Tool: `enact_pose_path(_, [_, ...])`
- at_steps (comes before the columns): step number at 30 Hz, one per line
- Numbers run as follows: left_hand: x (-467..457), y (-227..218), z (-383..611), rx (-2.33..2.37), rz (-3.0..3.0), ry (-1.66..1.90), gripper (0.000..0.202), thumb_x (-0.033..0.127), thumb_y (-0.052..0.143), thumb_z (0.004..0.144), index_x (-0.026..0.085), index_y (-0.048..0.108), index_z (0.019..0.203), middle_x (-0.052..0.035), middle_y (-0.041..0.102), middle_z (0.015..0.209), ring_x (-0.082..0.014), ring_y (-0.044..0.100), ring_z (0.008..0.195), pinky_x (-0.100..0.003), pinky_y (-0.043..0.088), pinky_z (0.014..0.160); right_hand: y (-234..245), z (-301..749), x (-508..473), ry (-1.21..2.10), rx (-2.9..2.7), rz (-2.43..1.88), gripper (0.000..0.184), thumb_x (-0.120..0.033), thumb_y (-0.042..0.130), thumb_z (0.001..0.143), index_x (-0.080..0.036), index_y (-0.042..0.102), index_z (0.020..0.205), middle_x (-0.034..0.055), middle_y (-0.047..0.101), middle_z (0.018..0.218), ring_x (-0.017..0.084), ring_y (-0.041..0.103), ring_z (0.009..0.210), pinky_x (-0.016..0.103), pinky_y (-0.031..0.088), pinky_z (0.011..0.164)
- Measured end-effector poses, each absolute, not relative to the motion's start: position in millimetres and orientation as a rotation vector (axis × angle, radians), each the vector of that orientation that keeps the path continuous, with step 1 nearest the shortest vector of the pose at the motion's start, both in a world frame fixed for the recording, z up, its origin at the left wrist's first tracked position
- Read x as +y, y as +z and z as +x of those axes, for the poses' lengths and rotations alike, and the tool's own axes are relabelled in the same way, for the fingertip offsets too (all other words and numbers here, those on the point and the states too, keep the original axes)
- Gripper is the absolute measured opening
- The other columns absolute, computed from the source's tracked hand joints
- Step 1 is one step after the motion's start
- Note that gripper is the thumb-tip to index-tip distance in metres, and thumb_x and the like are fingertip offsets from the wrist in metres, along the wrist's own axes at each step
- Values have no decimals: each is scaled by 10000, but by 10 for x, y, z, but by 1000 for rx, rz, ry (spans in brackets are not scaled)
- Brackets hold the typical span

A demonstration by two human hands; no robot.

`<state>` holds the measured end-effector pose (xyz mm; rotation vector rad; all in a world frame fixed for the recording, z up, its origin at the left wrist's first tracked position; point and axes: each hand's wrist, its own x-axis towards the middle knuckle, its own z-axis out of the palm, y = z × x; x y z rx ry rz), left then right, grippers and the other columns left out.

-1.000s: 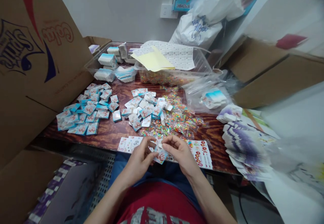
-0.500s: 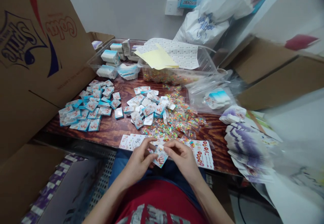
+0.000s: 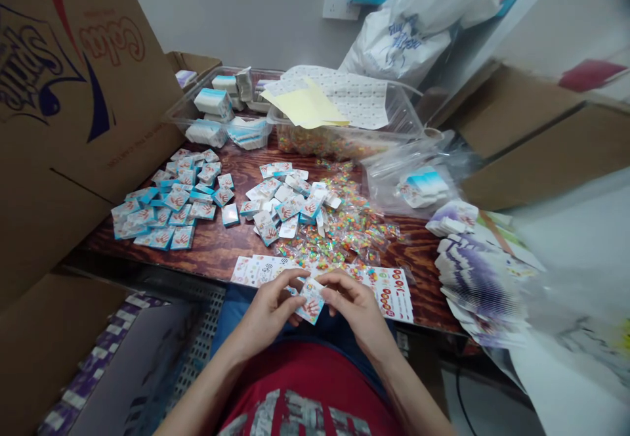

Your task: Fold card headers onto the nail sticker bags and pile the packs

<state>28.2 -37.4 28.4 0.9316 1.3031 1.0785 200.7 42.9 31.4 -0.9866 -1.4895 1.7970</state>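
Observation:
My left hand [image 3: 270, 310] and my right hand [image 3: 355, 305] meet over my lap at the table's near edge, both pinching one small white-and-blue packet [image 3: 310, 305] printed with a red handprint. Printed sticker sheets [image 3: 394, 293] lie on the table just beyond my fingers. Further out sits a loose heap of the same packets [image 3: 280, 201] beside a spill of small colourful pieces in clear bags [image 3: 354, 229]. A tidier group of blue packets [image 3: 167, 209] lies to the left.
A large cardboard box [image 3: 73, 94] walls the left side, and more boxes [image 3: 531, 134] stand at right. Clear tubs [image 3: 394, 117] at the back hold packets, colourful pieces and paper sheets. A fanned stack of purple cards [image 3: 472, 278] lies right. A white bag [image 3: 408, 35] leans on the wall.
Both hands have kept hold of the packet and turned it slightly between the fingers, drawing it a little nearer my body. The view has shifted slightly.

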Motion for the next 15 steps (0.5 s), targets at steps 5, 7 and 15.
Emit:
enact_pose_path(5, [-411, 286, 267, 1323, 1085, 1003, 312, 310, 546, 910, 260, 606, 1212, -34, 608, 1042, -100, 594, 644, -241, 550, 599, 306, 2030, 281, 1593, -1735, -997, 138, -288, 595, 876, -220, 714, 896, 40, 595, 864, 176, 561, 792, 266, 430, 639])
enact_pose_path(7, [-448, 271, 280, 1333, 1138, 944, 264, 299, 527, 919, 238, 639, 1150, -42, 635, 1019, -103, 593, 628, -238, 538, 597, 263, 2022, 226, 1616, -1742, -1019, 120, -274, 599, 858, -216, 704, 855, 28, 578, 811, 172, 555, 749, 268, 418, 624])
enact_pose_path(15, [-454, 508, -586, 1876, 1200, 1203, 330, 364, 541, 912, 210, 581, 1202, -53, 659, 1044, -176, 652, 798, -258, 561, 635, 148, 2232, 480, 1330, -1978, -1208, 148, -285, 535, 893, -201, 652, 927, 60, 632, 897, 222, 586, 823, 336, 453, 726])
